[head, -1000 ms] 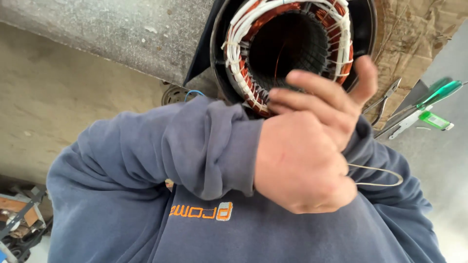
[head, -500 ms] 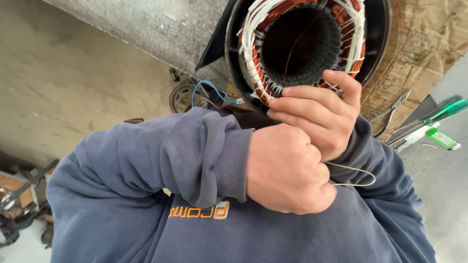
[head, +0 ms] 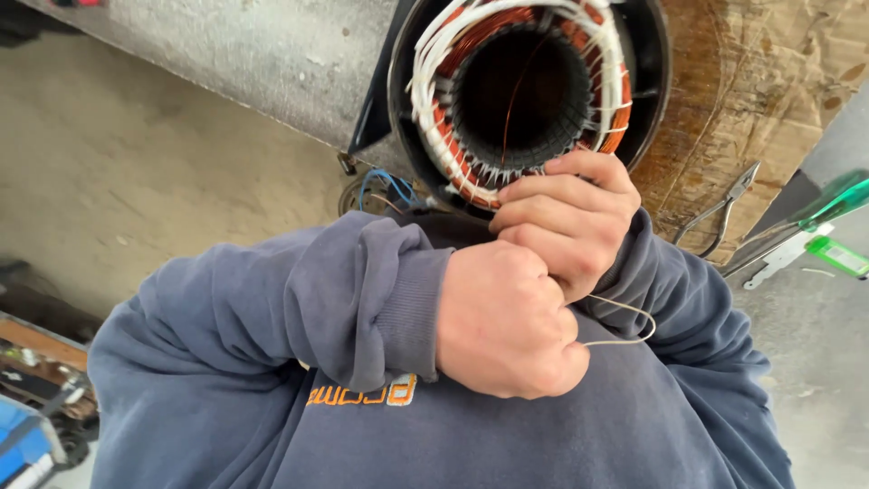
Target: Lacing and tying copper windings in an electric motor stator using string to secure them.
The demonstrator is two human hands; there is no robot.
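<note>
A motor stator (head: 529, 91) in a black housing, with copper windings and white lacing, lies in front of me. My right hand (head: 566, 217) is curled against its lower rim, fingertips on the white lacing. Just below, my left hand (head: 507, 317) is a closed fist gripping a thin pale cord (head: 629, 321). The cord loops out to the right between both hands. Both blue sleeves cover my forearms.
Pliers (head: 720, 217) lie on brown cardboard (head: 769, 91) to the right of the stator. A green-handled screwdriver (head: 833, 199) and a small green piece (head: 837, 256) sit at the far right. Blue wires (head: 385, 186) trail left of the housing. Clutter sits at bottom left.
The cord loop has shrunk toward my hands. My right hand's fingers have curled in against the stator rim, and my left fist has shifted slightly left.
</note>
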